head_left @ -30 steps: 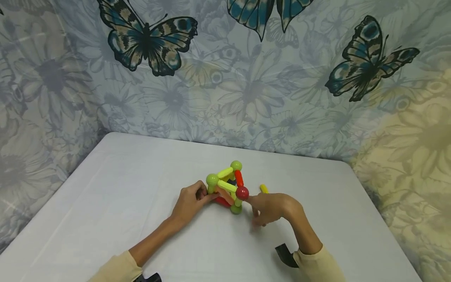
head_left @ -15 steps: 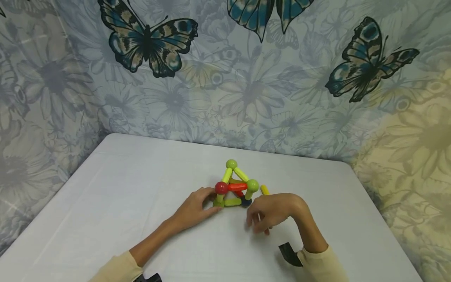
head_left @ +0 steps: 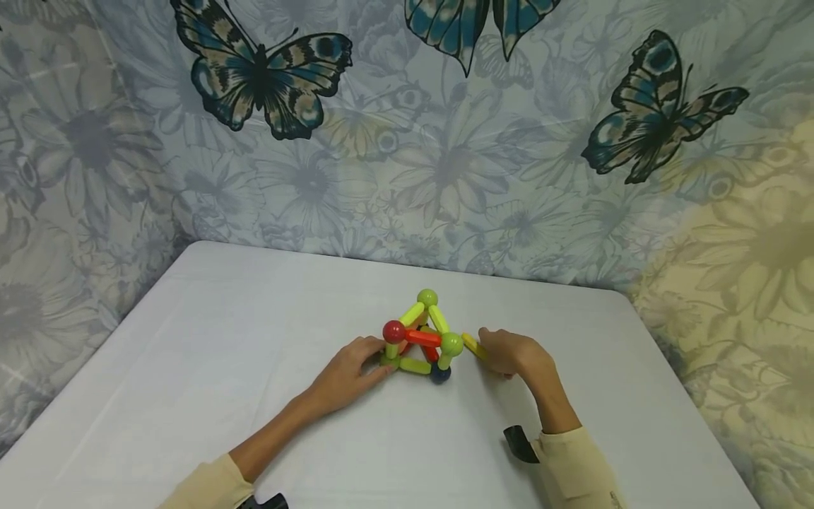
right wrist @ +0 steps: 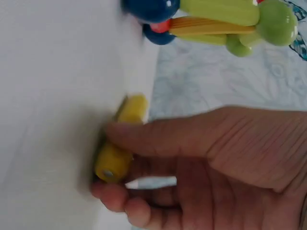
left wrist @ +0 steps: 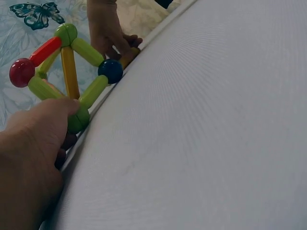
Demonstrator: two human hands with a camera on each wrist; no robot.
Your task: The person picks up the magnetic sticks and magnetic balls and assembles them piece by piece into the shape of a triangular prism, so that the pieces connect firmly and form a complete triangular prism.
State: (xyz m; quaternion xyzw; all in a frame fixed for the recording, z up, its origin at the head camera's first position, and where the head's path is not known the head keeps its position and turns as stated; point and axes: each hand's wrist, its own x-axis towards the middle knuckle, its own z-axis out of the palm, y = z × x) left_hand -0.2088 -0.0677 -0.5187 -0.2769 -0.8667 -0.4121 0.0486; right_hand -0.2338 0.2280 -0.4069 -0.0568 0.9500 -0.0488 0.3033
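Note:
A frame of magnetic sticks and balls (head_left: 422, 338) stands on the white table. Its red ball (head_left: 393, 331) is on the left, a green ball (head_left: 427, 297) tops it, and a dark blue ball (head_left: 440, 373) sits low at the front. My left hand (head_left: 346, 372) holds the frame's lower left corner, thumb and fingers around a green ball (left wrist: 79, 120). To the right, my right hand (head_left: 511, 352) pinches a loose yellow magnetic stick (right wrist: 112, 160), thumb across it, close to the tabletop. That stick lies apart from the frame in the right wrist view.
The white tabletop (head_left: 254, 318) spreads around both hands. Behind it hangs a floral backdrop (head_left: 445, 177) with printed butterflies. A black strap (head_left: 521, 444) sticks out by the right sleeve.
The frame has been turned, bringing the red ball from its right side to its left. My right hand has left the frame's side, moved right and taken hold of the yellow stick.

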